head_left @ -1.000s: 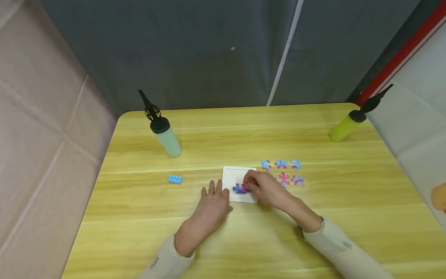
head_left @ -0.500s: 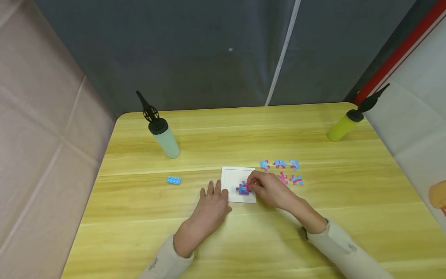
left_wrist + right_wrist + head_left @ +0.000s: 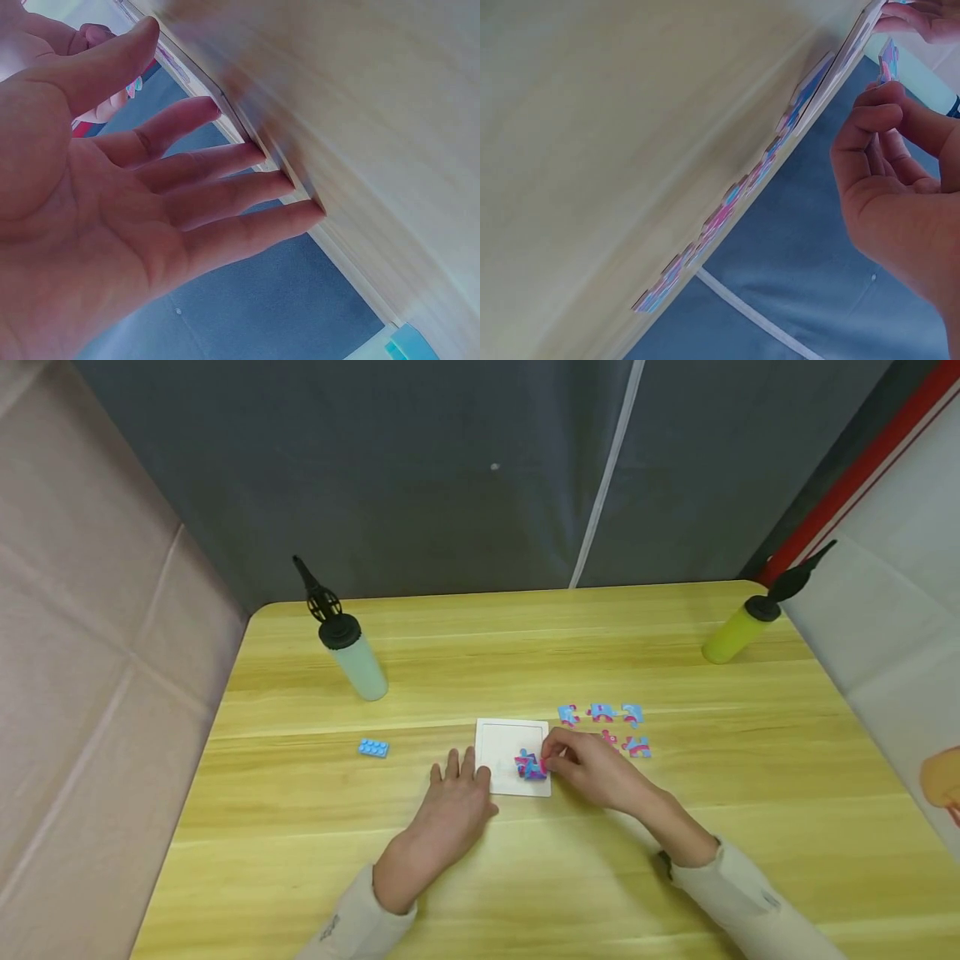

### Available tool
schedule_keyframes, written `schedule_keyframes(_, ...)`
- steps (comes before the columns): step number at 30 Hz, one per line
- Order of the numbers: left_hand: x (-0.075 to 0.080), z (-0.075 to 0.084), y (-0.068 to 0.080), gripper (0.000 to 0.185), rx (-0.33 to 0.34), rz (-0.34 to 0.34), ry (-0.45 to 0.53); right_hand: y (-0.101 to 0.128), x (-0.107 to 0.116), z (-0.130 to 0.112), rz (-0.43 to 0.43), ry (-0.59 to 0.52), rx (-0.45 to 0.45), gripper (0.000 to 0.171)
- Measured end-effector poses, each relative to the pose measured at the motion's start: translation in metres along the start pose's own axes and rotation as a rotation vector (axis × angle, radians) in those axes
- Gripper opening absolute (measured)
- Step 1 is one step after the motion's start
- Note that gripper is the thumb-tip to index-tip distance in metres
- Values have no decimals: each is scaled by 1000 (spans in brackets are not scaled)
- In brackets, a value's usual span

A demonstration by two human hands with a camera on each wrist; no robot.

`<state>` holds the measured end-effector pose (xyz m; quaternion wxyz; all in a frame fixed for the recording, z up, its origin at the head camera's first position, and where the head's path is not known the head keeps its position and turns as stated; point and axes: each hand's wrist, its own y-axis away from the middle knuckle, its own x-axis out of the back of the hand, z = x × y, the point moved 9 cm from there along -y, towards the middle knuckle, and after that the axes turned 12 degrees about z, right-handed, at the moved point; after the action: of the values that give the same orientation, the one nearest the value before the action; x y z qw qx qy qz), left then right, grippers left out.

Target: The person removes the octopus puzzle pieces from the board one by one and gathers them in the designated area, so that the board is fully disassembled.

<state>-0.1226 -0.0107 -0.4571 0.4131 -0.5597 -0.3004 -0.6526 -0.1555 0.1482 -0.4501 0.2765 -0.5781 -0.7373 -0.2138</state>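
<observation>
My right hand (image 3: pixel 596 768) pinches a blue and pink jigsaw piece (image 3: pixel 887 61) between thumb and fingertips, held above the white puzzle tray (image 3: pixel 501 735). In the head view the held piece overlaps a purple-blue piece at the tray's lower right corner. My left hand (image 3: pixel 450 814) lies palm down with fingers straight, its fingertips at the tray's left edge. The left wrist view shows those fingers (image 3: pixel 232 195) extended along the tabletop, holding nothing.
Several loose jigsaw pieces (image 3: pixel 602 712) lie in two rows right of the tray, partly behind my right hand. A blue toy brick (image 3: pixel 373 748) sits to the left. Farther back stand a pale green bottle (image 3: pixel 360 668) and a yellow-green bottle (image 3: pixel 731 639), both black-topped.
My right hand has shifted slightly right across the tray, and the pinched piece has turned and moved with it toward the lower right corner. My left hand stays in place.
</observation>
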Motion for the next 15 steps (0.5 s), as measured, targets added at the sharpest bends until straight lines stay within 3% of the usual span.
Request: schedule_keyframes(15, 1, 1, 1, 42, -10, 23, 15, 10, 13, 11, 35, -2, 1, 6)
